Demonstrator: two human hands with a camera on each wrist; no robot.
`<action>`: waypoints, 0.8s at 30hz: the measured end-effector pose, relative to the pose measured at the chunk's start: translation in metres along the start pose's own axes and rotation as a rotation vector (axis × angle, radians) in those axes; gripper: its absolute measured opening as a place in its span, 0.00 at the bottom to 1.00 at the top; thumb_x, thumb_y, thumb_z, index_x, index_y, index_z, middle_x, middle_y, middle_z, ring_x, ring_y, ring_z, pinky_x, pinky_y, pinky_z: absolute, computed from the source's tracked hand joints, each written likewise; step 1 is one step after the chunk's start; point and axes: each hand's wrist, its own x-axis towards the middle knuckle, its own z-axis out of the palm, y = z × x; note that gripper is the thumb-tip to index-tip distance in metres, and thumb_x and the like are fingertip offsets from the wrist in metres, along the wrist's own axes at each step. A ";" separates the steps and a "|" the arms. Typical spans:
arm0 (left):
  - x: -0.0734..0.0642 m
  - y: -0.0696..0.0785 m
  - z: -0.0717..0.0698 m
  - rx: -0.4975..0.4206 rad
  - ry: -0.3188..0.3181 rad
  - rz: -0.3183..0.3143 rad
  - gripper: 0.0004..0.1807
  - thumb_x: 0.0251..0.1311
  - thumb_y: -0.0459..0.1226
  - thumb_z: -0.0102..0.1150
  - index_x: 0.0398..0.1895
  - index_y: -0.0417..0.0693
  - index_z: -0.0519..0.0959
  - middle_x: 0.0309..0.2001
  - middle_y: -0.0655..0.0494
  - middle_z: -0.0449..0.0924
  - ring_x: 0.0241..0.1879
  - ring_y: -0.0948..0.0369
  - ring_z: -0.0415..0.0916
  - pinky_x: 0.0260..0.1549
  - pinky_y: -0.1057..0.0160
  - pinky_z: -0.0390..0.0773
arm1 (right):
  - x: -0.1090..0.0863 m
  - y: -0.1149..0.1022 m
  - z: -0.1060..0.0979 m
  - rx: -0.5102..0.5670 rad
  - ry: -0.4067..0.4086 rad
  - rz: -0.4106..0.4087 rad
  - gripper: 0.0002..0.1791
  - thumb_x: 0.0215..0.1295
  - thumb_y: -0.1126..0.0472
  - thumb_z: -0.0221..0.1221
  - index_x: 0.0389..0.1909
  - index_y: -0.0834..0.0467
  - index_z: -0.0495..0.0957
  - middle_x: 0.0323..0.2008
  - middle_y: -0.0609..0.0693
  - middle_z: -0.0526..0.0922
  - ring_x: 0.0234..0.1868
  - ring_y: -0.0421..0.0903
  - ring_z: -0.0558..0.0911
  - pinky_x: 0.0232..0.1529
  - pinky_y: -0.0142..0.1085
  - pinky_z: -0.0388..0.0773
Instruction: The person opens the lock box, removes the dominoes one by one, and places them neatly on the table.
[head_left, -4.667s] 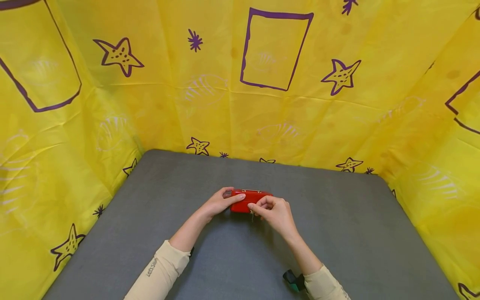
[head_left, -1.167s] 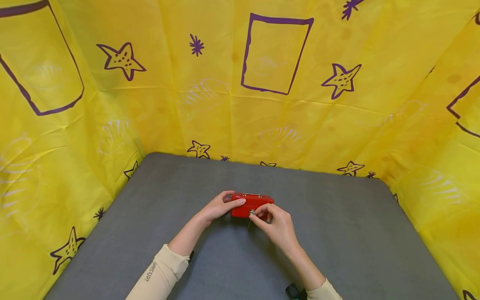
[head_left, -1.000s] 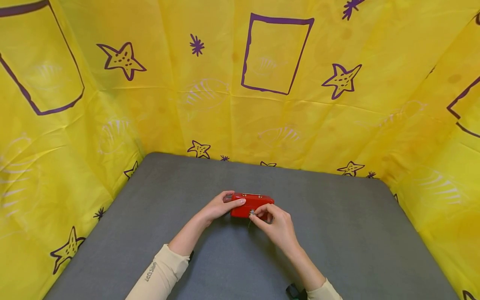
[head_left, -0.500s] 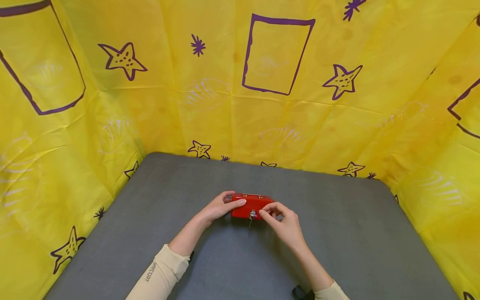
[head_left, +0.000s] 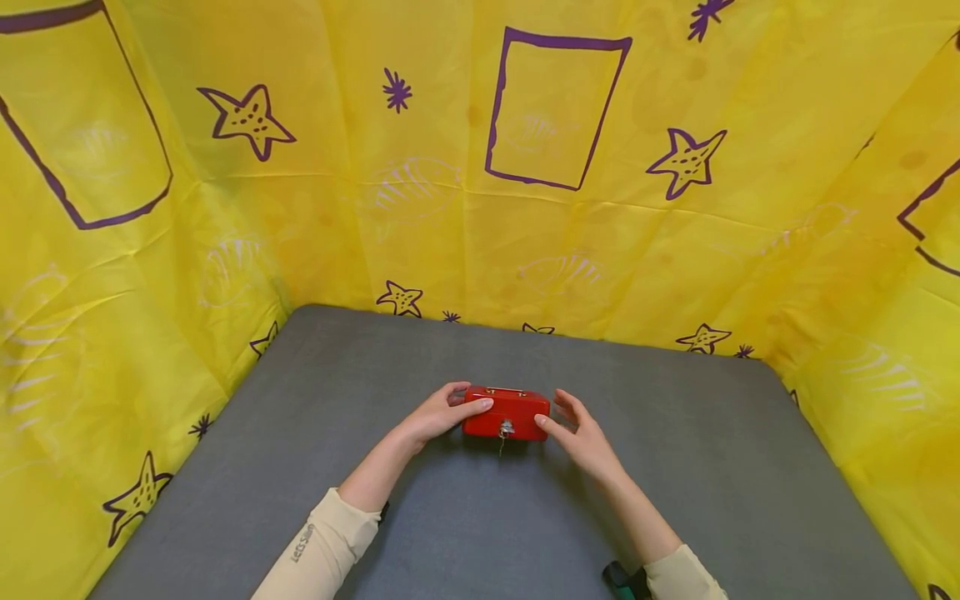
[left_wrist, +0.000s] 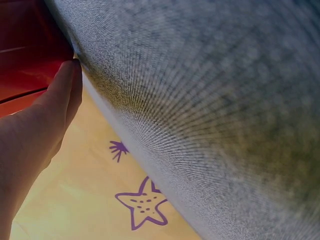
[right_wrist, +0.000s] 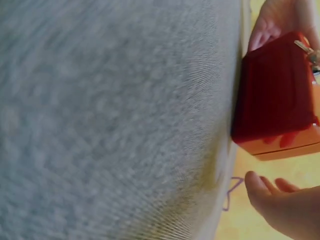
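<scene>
A small red cash box [head_left: 483,423] stands on the grey table, its thin metal handle [head_left: 505,389] on top. From the lock on its front sticks a key [head_left: 506,427], and a second piece dangles below it. My left hand [head_left: 442,414] holds the left end, thumb across the front face and fingers behind. At the right end is my right hand [head_left: 588,442], thumb and fingers spread apart around that corner, nothing in them. The right wrist view shows that right hand [right_wrist: 285,205] with a gap to the box [right_wrist: 272,95]. Only part of the box [left_wrist: 30,45] enters the left wrist view.
Yellow cloth [head_left: 420,225] printed with purple starfish walls off the back and both sides of the grey table [head_left: 375,367]. A dark wrist device [head_left: 621,577] shows by the right sleeve.
My right hand has let go of the key, leaving it in the lock, and shifted right to the box's right end with its fingers spreading. My left hand has kept its hold.
</scene>
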 end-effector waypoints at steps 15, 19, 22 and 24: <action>0.001 -0.001 0.000 0.006 -0.008 -0.014 0.48 0.40 0.62 0.64 0.63 0.46 0.62 0.59 0.45 0.65 0.55 0.49 0.63 0.51 0.46 0.66 | -0.012 -0.036 0.004 -0.004 -0.114 0.101 0.38 0.60 0.48 0.58 0.66 0.63 0.58 0.58 0.59 0.69 0.57 0.55 0.68 0.55 0.51 0.66; 0.002 -0.001 -0.001 0.004 -0.012 -0.017 0.48 0.40 0.62 0.64 0.63 0.46 0.62 0.59 0.45 0.66 0.55 0.49 0.63 0.51 0.46 0.67 | -0.012 -0.035 0.004 -0.003 -0.119 0.089 0.37 0.60 0.50 0.58 0.65 0.64 0.58 0.57 0.59 0.71 0.56 0.54 0.69 0.55 0.51 0.66; 0.001 -0.001 -0.001 0.002 -0.016 -0.018 0.48 0.40 0.62 0.64 0.63 0.47 0.62 0.59 0.45 0.65 0.55 0.49 0.63 0.51 0.46 0.66 | -0.009 -0.030 0.005 -0.008 -0.120 0.070 0.37 0.60 0.50 0.58 0.65 0.65 0.59 0.56 0.58 0.72 0.54 0.53 0.71 0.54 0.51 0.67; 0.001 -0.001 -0.001 0.004 -0.018 -0.017 0.48 0.40 0.62 0.64 0.63 0.47 0.62 0.59 0.46 0.65 0.55 0.50 0.63 0.51 0.46 0.66 | -0.005 -0.021 0.005 -0.005 -0.122 0.069 0.37 0.60 0.49 0.58 0.65 0.64 0.60 0.56 0.58 0.72 0.55 0.53 0.70 0.54 0.51 0.66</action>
